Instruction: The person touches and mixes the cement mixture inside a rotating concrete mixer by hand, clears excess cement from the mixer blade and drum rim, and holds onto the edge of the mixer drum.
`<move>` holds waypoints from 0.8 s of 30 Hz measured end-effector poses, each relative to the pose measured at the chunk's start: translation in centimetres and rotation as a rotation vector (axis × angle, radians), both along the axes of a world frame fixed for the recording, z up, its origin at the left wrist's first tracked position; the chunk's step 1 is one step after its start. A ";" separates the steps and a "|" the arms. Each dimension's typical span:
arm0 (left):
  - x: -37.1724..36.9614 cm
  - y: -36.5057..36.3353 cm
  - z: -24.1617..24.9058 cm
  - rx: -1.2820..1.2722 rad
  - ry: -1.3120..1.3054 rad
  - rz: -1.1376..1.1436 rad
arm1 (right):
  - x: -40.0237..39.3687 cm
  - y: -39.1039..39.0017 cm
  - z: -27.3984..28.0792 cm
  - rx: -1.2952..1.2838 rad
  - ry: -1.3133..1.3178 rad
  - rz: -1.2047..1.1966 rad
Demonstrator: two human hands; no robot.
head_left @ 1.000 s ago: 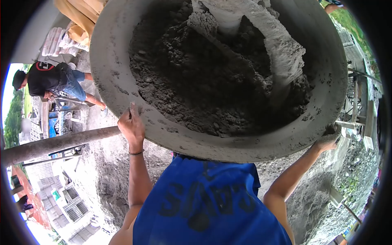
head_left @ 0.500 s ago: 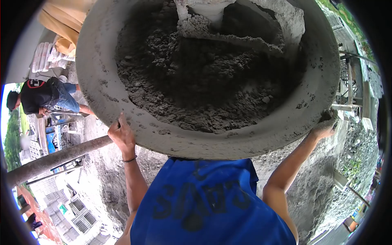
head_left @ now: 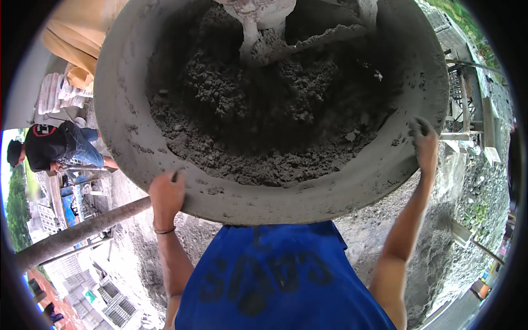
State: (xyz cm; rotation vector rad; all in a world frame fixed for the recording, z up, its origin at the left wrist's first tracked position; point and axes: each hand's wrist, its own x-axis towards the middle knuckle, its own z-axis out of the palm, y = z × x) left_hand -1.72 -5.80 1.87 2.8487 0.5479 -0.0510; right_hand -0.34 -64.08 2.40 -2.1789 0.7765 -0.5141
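Note:
A wide grey mixing drum fills the upper middle of the view, with crumbly grey mix inside. Coated metal paddles reach down into the mix. My left hand is closed at the drum's lower left rim, its fingers curled over the edge. On the right, my right hand lies over the rim's inner face; its grey-smeared fingers are apart and hold nothing visible.
A person in a dark shirt bends at the far left. A thick pole runs to the drum's left side. Stacked sacks stand upper left, hollow blocks lower left. Gravel and timber lie right.
My right hand has moved up and inward from the outer rim edge onto the inner face. My left hand's raised finger has curled in. The paddles have turned, and the mix has shifted.

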 end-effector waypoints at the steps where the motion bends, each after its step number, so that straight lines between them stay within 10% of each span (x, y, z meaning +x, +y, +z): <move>1: 0.8 -1.0 1.4 -0.068 0.133 -0.240 | 1.6 0.7 1.3 0.015 0.249 0.294; 4: 5.7 -1.8 2.3 -0.146 0.382 -0.702 | 8.5 1.0 0.2 -0.069 0.736 0.826; 10: 19.6 -6.0 -5.4 -0.367 0.552 -0.613 | 20.3 6.9 -10.9 -0.300 1.042 0.929; 14: 22.6 -4.9 -19.0 -0.056 0.560 -0.626 | 21.1 10.9 -29.7 -0.023 0.664 0.800; 24: 23.5 -7.9 -28.6 -0.127 0.305 -0.355 | 12.7 17.9 -34.1 0.058 0.856 0.673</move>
